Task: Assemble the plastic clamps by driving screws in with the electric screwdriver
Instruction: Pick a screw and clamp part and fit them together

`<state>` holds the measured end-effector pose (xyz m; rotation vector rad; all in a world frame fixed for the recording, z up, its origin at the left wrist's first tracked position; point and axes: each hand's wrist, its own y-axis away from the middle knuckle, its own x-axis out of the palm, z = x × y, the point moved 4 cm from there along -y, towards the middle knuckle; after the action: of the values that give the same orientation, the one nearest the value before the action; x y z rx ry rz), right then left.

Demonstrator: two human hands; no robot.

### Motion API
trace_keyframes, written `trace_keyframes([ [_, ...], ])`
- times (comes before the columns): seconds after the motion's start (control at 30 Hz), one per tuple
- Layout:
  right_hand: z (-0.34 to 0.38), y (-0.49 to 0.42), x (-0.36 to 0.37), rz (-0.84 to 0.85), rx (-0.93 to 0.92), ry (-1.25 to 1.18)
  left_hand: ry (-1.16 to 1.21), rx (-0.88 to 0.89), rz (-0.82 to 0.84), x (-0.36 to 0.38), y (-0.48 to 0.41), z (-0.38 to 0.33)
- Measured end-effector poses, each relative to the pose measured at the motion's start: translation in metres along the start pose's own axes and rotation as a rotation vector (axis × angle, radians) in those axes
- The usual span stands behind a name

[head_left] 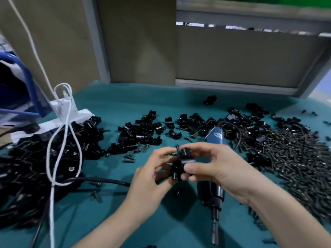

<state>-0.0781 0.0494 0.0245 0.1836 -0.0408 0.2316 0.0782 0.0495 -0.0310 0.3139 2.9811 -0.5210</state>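
Hands: left hand [152,173] and right hand [215,165] both grip a black plastic clamp [180,166] above the bench [114,210].
Tool: electric screwdriver [215,194] lies beneath.

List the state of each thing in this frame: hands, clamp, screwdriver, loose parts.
Left hand: grips the clamp, fingers curled.
Right hand: pinches the clamp too.
Clamp: held above the table, a screw sticking up at its top.
Electric screwdriver: lying on the table, unheld.
Screw pile: loose on the table.
Clamp halves: loose heaps.
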Motion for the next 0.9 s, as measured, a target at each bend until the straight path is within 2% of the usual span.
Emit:
trace_keyframes([
  [0.17, -0.008, 0.001, 0.001, -0.112, 0.032, 0.162, -0.078, -0.001, -0.056, -0.001, 0.0, 0.003],
  [0.4, -0.016, 0.001, -0.007, -0.122, 0.008, 0.159, 0.297, -0.164, 0.021, 0.004, -0.002, 0.005],
  [0.6, -0.003, 0.006, -0.005, -0.089, -0.126, -0.005, 0.477, -0.291, 0.015, 0.004, -0.005, 0.012],
  [0.73, 0.002, 0.009, 0.011, -0.049, -0.179, 0.087, 0.365, -0.274, 0.108, 0.005, -0.005, 0.01],
  [0.9, -0.003, 0.005, 0.005, -0.158, -0.115, 0.104, 0.416, -0.257, 0.031, 0.008, -0.001, 0.007],
])
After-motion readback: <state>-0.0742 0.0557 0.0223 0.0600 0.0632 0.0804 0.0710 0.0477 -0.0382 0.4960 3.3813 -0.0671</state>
